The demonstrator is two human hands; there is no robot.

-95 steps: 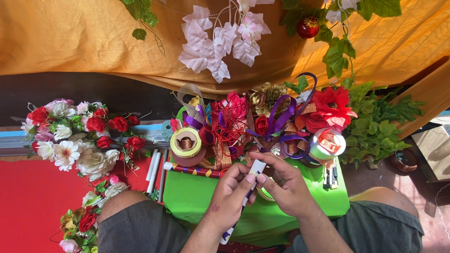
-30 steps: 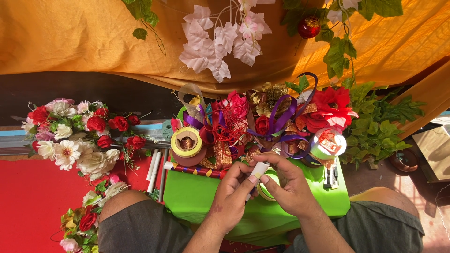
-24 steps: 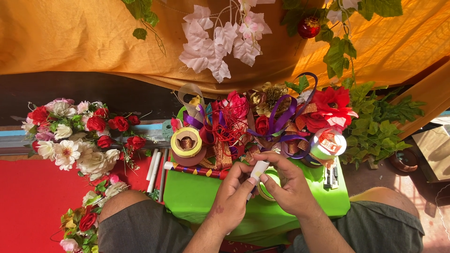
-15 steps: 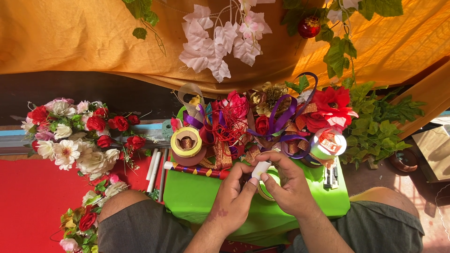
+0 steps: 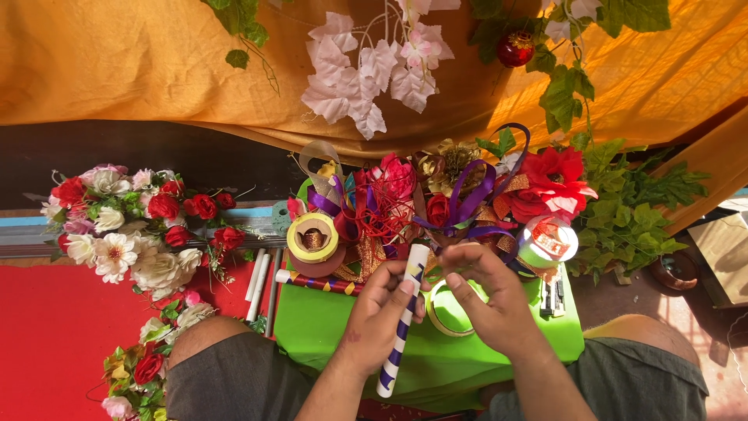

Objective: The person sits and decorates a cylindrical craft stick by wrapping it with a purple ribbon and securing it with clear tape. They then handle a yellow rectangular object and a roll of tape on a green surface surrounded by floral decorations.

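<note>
The left hand [image 5: 382, 320] grasps a white stick [image 5: 403, 318] that is spiralled with purple ribbon. It holds the stick near the top and tilted, so the lower end hangs past the front edge of the green board [image 5: 327, 335] on the person's lap. The right hand [image 5: 487, 300] is pinched at the stick's upper end, fingertips close to the left thumb. What lies between those fingertips is too small to tell; it may be the loose end of the ribbon.

The likeliest trouble is the wrap slackening. If the pinch at the top eases while the left hand turns the stick, the spiral could slide down and open gaps between the purple bands. The stick could also slip out of the grip, because most of its length hangs free below the fist.

A tape roll [image 5: 448, 308] lies just under the right hand, and a second wrapped stick [image 5: 315, 282] lies beside the left wrist. A sweep of either forearm could knock them off the board. The ribbon-and-flower heap [image 5: 436, 203] sits near the fingertips, and its purple loops could snag the end being worked.
</note>
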